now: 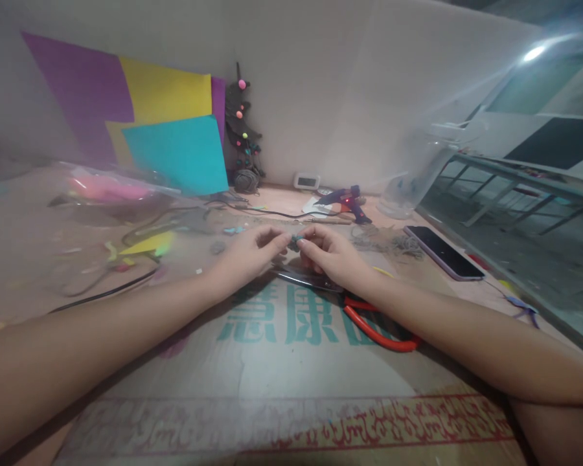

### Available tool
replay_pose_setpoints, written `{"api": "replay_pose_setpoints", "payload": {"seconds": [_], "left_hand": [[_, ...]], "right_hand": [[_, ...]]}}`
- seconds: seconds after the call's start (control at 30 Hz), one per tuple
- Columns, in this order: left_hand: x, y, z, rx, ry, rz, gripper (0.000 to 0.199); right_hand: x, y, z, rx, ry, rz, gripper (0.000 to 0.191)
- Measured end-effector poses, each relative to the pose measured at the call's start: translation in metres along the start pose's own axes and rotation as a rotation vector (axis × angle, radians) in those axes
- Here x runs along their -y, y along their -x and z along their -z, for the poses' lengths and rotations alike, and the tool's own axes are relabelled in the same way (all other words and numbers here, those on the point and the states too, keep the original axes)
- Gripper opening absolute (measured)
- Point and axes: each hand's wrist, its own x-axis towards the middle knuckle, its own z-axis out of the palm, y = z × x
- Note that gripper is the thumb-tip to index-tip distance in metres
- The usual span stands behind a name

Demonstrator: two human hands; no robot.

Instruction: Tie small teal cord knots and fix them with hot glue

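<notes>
Over the middle of the printed board, my left hand (pixel 258 251) and my right hand (pixel 331 254) meet at their fingertips. Between them they pinch a small grey-and-teal piece (pixel 295 242), partly covered by the fingers; its exact kind is too small to make out. Thumbs and forefingers of both hands are closed on it. Beneath my right hand lies a pair of scissors with red handles (pixel 386 340), its metal blades pointing left and partly hidden. A small grey tuft (pixel 217 247) rests left of my left hand.
A glue gun (pixel 347 199) with a lit red light lies at the back, near a small white digital display (pixel 306 181). On the right are grey yarn scraps (pixel 407 244) and a phone (pixel 442 252). Coloured sheets (pixel 175 155) and a decorated dark tree (pixel 238 110) lean on the wall.
</notes>
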Motion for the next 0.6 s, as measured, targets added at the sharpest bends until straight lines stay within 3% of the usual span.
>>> {"api": "replay_pose_setpoints", "payload": {"seconds": [0.6], "left_hand": [[-0.0083, 0.0063, -0.0002, 0.017, -0.122, -0.059, 0.016]], "right_hand": [[0.0028, 0.0012, -0.0016, 0.018, 0.016, -0.017, 0.018]]}}
